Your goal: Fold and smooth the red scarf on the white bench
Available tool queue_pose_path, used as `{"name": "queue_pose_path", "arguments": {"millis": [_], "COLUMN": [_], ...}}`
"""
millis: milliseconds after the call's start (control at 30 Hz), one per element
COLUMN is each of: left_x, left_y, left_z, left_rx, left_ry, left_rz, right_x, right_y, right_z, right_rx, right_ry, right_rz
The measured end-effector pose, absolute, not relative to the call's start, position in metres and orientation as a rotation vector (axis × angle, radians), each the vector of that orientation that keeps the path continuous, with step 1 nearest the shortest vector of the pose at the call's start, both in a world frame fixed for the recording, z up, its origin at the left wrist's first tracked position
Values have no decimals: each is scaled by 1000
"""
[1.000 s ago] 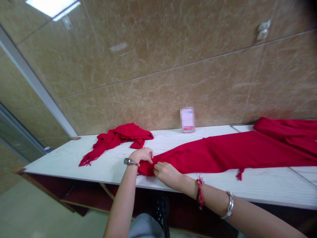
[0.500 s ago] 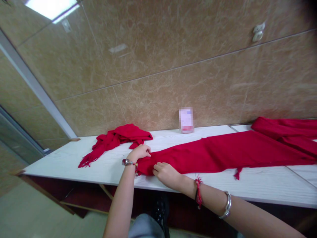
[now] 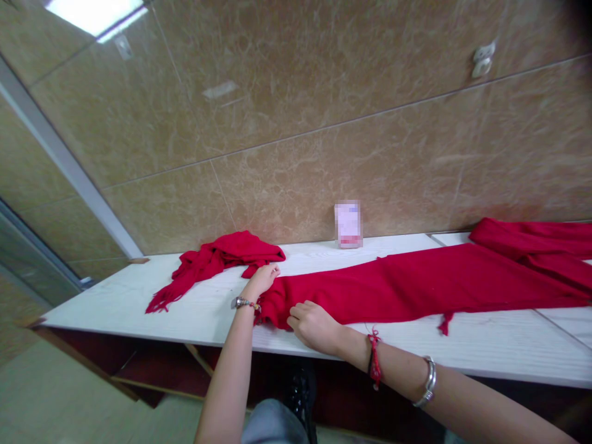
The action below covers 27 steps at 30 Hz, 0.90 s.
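A long red scarf (image 3: 393, 287) lies flat along the white tabletop, with its left end rumpled under my hands. My left hand (image 3: 264, 279) is at the far corner of that end, its fingers closed around the cloth's edge; the thumb is partly hidden. At the near edge, a little to the right, my right hand (image 3: 312, 324) is curled with its fingertips pinching the fabric. The cloth between the hands is bunched into small folds.
Another red scarf (image 3: 226, 253), crumpled and fringed, lies at the back left. More red cloth (image 3: 531, 237) is heaped at the right. A small blurred box (image 3: 348, 225) stands against the tiled wall (image 3: 296, 185). The white tabletop (image 3: 198, 314) has open shelving below.
My left hand has shifted slightly away from me, toward the wall. The scarf's left end is more wrinkled. My right hand has barely moved.
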<state>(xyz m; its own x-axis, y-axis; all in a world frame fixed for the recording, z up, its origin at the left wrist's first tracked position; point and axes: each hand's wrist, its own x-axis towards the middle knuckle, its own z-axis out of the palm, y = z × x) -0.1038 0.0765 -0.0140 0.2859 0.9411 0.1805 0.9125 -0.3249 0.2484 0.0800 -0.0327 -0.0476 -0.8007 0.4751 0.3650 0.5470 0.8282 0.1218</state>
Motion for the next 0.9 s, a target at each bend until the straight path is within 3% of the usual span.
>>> {"name": "queue_pose_path", "arguments": {"millis": [167, 400, 500, 700, 900], "left_x": [-136, -137, -125, -131, -154], "left_y": [65, 69, 82, 86, 59], "left_z": [-3, 3, -10, -24, 2], "left_rx": [2174, 2029, 2033, 2034, 1862], "left_ry": [1586, 1620, 1654, 1683, 1481], "left_rz": [216, 1013, 1178, 741, 416], "right_x": [80, 83, 89, 98, 85], "right_y": [-32, -35, -38, -38, -35], "right_z": [-49, -45, -39, -36, -36], "right_rx": [-837, -812, -843, -852, -755], "right_ry": [-2648, -2628, -2576, -2585, -2661], "right_rz": [-209, -9, -8, -16, -179]}}
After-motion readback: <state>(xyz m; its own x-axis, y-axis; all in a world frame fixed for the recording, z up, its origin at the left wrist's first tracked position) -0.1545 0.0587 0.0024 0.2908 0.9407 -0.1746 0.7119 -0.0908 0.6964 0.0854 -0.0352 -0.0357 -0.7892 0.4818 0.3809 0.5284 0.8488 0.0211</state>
